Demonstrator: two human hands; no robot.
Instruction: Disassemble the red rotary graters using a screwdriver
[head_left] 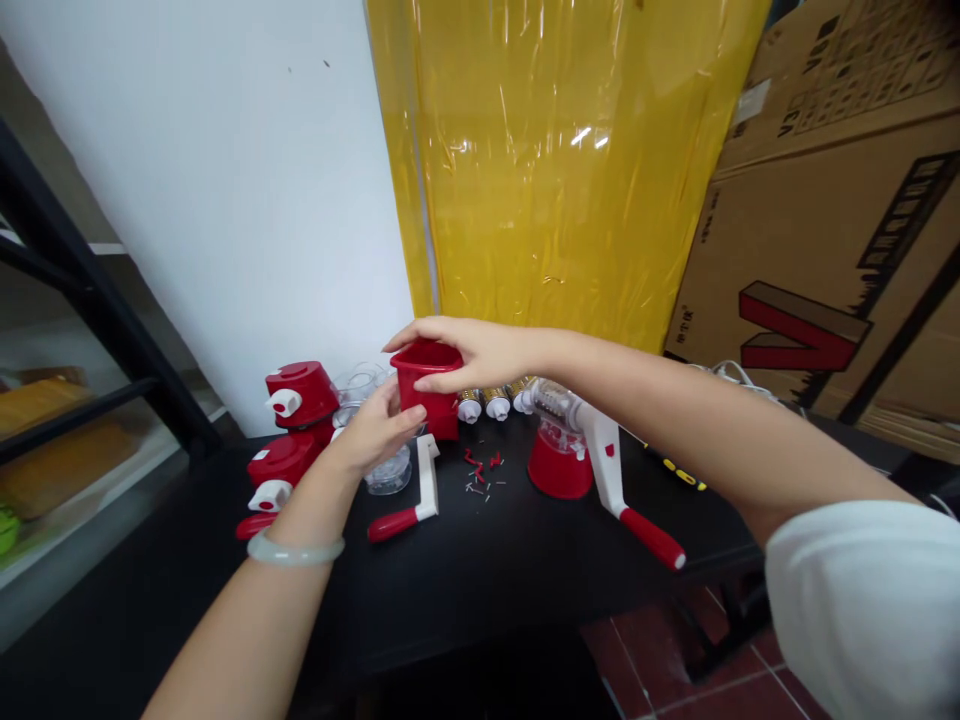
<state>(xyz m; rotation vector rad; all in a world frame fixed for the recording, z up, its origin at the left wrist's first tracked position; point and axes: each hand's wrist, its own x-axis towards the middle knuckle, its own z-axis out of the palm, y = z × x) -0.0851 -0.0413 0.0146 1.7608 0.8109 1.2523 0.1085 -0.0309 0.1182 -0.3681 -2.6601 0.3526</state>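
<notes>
My right hand point(471, 352) grips the rim of a red plastic hopper point(427, 385) from above, fingers curled over its top edge. My left hand point(373, 432) closes on the clear plastic body point(390, 472) beneath the hopper, thumb against the red part. A pale bangle point(294, 550) sits on my left wrist. Both hands are over the far part of a black table point(480, 570). A white crank handle with a red grip point(409, 505) lies just in front of my left hand.
An assembled red-and-white hand-crank grinder point(592, 455) stands to the right. Red lids with white spouts point(300, 395) are stacked at left. Small red and metal bits point(481, 475) lie scattered mid-table. Yellow plastic sheet point(555, 160) and cardboard boxes point(840, 220) stand behind.
</notes>
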